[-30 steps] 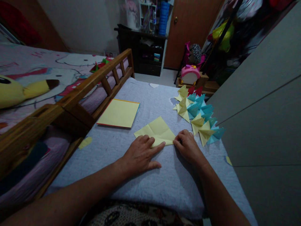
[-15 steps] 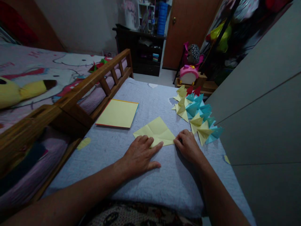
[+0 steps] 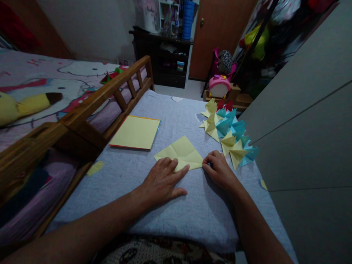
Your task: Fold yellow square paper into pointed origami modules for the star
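Note:
A creased sheet of yellow origami paper (image 3: pixel 184 149) lies on the cloth-covered table, one point facing away from me and its near edge folded. My left hand (image 3: pixel 163 181) rests flat over its near left part, fingers stretched, thumb apart on the cloth. At the paper's right corner, my right hand (image 3: pixel 218 167) pinches the tip between thumb and index finger. A stack of square paper (image 3: pixel 136 132), yellow on top, lies to the left. Several folded yellow paper pieces (image 3: pixel 211 126) and blue paper pieces (image 3: pixel 238 126) stand at the right, beyond my right hand.
A wooden bed rail (image 3: pixel 110 93) borders the table on the left. On the right stands a pale cabinet panel (image 3: pixel 308 128). Red folded pieces (image 3: pixel 224 105) sit at the far right corner, with a pink toy case (image 3: pixel 219 86) beyond the table.
The whole view has shifted slightly. Both hands keep nearly the same place on the yellow paper, with no clear change in their hold.

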Tool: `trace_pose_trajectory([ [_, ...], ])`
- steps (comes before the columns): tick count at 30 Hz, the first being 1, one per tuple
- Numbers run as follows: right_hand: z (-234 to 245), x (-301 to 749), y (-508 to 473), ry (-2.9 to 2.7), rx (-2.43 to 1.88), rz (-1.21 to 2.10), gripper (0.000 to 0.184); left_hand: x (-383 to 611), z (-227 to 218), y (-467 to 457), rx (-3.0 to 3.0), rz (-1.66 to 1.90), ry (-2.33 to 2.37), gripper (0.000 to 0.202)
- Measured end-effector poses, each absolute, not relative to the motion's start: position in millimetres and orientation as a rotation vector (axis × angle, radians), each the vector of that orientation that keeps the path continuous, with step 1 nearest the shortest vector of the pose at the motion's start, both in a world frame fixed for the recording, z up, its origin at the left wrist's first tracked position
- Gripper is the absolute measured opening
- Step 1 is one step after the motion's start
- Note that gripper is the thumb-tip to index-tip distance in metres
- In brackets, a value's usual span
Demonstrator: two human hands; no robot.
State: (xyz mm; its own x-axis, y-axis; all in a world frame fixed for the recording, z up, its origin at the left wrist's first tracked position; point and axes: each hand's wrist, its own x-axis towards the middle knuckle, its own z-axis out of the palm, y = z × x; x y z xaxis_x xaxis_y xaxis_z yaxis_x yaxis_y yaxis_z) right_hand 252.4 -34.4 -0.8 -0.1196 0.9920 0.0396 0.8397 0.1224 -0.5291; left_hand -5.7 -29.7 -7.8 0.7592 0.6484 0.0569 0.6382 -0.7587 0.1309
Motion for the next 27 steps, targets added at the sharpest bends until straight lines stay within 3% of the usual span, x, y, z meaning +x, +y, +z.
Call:
trace_pose_trajectory([
  [27, 3.2, 241.0, -28.1, -2.087, -1.983, 0.406, 0.015, -1.4, -10.2, -30.1, 2.91, 0.081, 0.897, 0.081],
])
